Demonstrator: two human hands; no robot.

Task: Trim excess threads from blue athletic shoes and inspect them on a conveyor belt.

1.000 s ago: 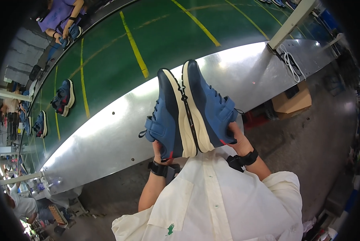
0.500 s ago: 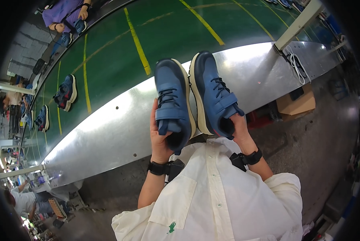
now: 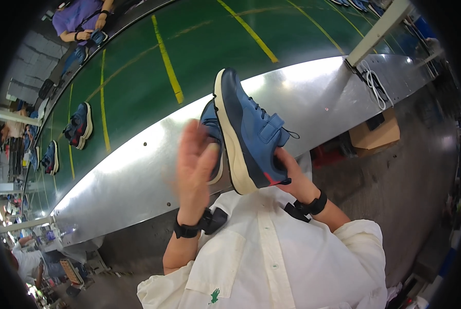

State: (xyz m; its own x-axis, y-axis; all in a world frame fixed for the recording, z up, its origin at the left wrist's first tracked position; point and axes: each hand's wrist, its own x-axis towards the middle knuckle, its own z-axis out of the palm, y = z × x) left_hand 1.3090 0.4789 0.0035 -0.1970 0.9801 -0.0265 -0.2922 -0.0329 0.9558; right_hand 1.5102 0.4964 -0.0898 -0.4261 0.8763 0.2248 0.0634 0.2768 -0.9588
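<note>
Green conveyor belt (image 3: 199, 46) with yellow lines fills the upper frame, a steel tabletop (image 3: 137, 180) curving below it. At centre frame the right hand (image 3: 292, 175) is closed around the heel of a blue sneaker (image 3: 251, 129), toe up; a second sneaker (image 3: 211, 139) sits just behind it. The left hand (image 3: 197, 165) is open and blurred, palm by that shoe, gripping nothing that I can see. Both shoes look light, soft above and stiff-soled; the heel gives firm hold. Half a second earlier, each hand held one shoe.

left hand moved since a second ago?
Yes. The left hand has let go of its blue shoe and opened, palm against it; the right hand grips the other shoe above the metal table.
</note>
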